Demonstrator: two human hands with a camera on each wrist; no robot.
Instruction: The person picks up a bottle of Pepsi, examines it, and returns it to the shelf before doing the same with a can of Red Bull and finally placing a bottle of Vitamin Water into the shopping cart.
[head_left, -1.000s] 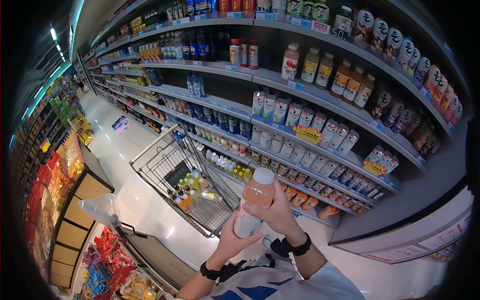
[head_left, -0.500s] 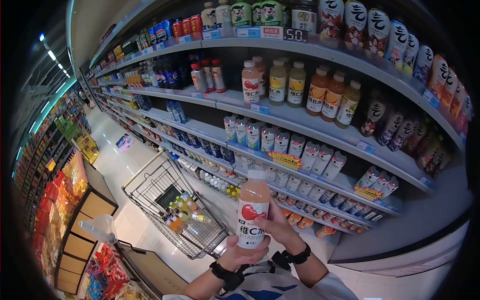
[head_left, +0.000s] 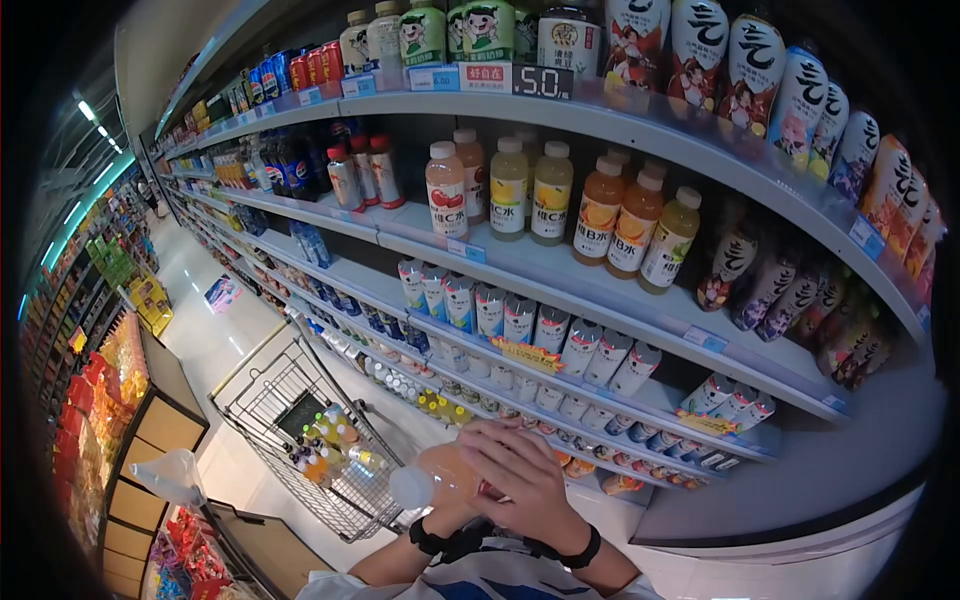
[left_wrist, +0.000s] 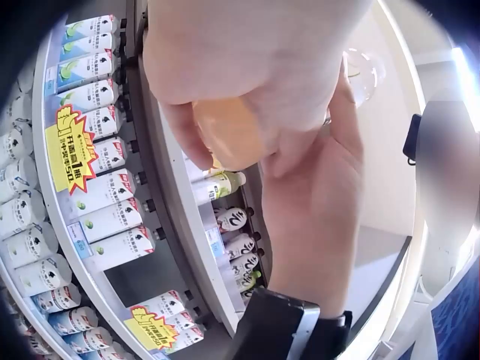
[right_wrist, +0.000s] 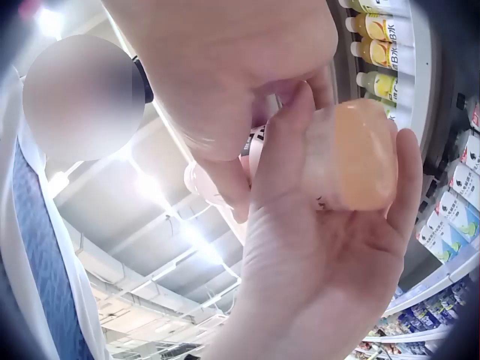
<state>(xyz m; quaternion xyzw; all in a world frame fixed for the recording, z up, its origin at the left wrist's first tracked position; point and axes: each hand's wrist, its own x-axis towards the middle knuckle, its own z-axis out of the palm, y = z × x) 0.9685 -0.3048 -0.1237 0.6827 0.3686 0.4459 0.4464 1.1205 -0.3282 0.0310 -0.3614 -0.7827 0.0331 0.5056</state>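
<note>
Both hands hold a bottle of peach-coloured drink [head_left: 447, 474] in front of the body in the head view. It lies tilted, its white cap [head_left: 411, 488] toward the lower left. My right hand [head_left: 525, 485] lies over its side with the fingers wrapped across, hiding most of the label. From underneath, my left hand [head_left: 452, 518] grips it, largely covered by the bottle and the other hand. In the right wrist view the left hand [right_wrist: 315, 255] curls round the bottle's base end [right_wrist: 364, 157], thumb on one side and fingers on the other.
Drink shelves [head_left: 560, 270] curve along the right, with similar juice bottles [head_left: 447, 195] on an upper level. A wire shopping cart [head_left: 300, 440] holding several bottles stands to the left. Packaged snacks [head_left: 185, 550] and a clear plastic scoop-like piece [head_left: 168, 478] are at the lower left.
The bottle has gone from upright, with its cherry label facing me, to tilted with the cap at lower left. My right hand has moved over its side. The view has shifted closer to the shelves.
</note>
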